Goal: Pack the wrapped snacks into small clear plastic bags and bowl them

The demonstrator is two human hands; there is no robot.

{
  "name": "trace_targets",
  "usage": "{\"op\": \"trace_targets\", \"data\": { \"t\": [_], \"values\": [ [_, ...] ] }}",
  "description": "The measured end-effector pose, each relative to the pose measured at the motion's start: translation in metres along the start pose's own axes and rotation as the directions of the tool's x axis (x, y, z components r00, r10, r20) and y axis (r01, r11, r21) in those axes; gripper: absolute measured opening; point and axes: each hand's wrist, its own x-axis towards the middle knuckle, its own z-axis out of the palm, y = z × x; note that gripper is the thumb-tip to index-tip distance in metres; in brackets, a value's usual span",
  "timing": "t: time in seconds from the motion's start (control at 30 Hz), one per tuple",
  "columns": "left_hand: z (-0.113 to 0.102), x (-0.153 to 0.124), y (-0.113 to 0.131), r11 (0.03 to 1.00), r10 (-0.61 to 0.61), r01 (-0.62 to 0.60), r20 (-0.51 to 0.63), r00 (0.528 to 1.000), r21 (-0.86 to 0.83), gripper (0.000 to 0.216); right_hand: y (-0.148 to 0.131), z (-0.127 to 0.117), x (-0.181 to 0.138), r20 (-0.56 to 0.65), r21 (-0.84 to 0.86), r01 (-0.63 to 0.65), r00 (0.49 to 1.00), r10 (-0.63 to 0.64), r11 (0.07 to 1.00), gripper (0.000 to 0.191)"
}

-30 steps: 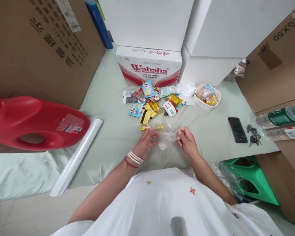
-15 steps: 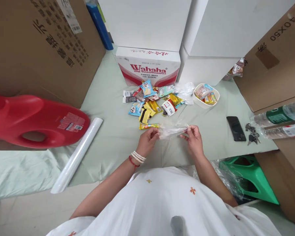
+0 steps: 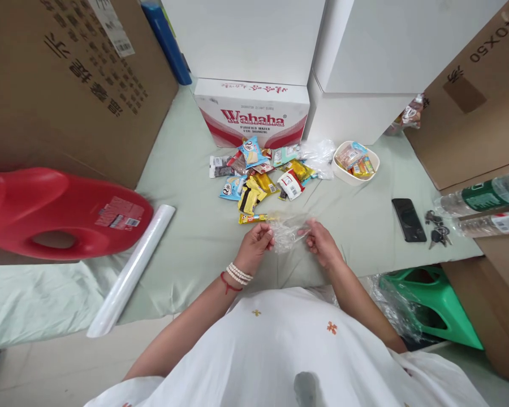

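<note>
A clear plastic bag (image 3: 286, 233) stretches between my two hands over the cloth-covered table. My left hand (image 3: 257, 246) pinches its left side, with beads and a red string on the wrist. On the bag's right side, my right hand (image 3: 322, 244) grips the edge between thumb and fingers. Just beyond the bag lies a small yellow snack stick (image 3: 252, 218), partly covered by the plastic. Further back is a pile of wrapped snacks (image 3: 265, 178), among them blue and yellow packets. More clear plastic bags (image 3: 319, 158) lie crumpled beside the pile.
A white bowl (image 3: 336, 172) of snacks stands right of the pile, before white boxes and a Wahaba-printed carton (image 3: 254, 118). A phone (image 3: 408, 220), keys (image 3: 439, 229) and bottles (image 3: 487, 195) are at right. A red jug (image 3: 89, 203) and plastic roll (image 3: 131, 271) are at left.
My right hand has moved left and slightly down, closer to my left hand. The bag between them is less stretched and hangs wider.
</note>
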Motion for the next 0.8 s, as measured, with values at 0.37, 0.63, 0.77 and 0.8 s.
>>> {"op": "trace_targets", "data": {
  "t": [0.37, 0.63, 0.77, 0.8],
  "values": [
    [-0.033, 0.004, 0.009, 0.992, -0.078, 0.088, -0.118, 0.990, 0.087, 0.045, -0.001, -0.017, -0.008, -0.034, -0.370, 0.298, 0.942, -0.333, 0.880, 0.034],
    [0.040, -0.015, 0.007, 0.956, -0.193, 0.222, 0.159, 0.968, -0.190, 0.049, -0.003, 0.027, -0.054, 0.220, -0.306, 0.454, 0.889, -0.402, 0.837, 0.031],
    [0.040, -0.009, 0.001, 0.967, -0.141, 0.162, 0.114, 0.983, -0.195, 0.056, -0.003, 0.014, -0.055, 0.160, -0.171, 0.296, 0.950, -0.270, 0.940, 0.035],
    [0.035, -0.008, -0.001, 0.978, -0.132, 0.144, 0.085, 0.988, -0.149, 0.057, -0.003, 0.007, -0.053, 0.132, -0.145, 0.264, 0.960, -0.246, 0.953, 0.036]
  ]
}}
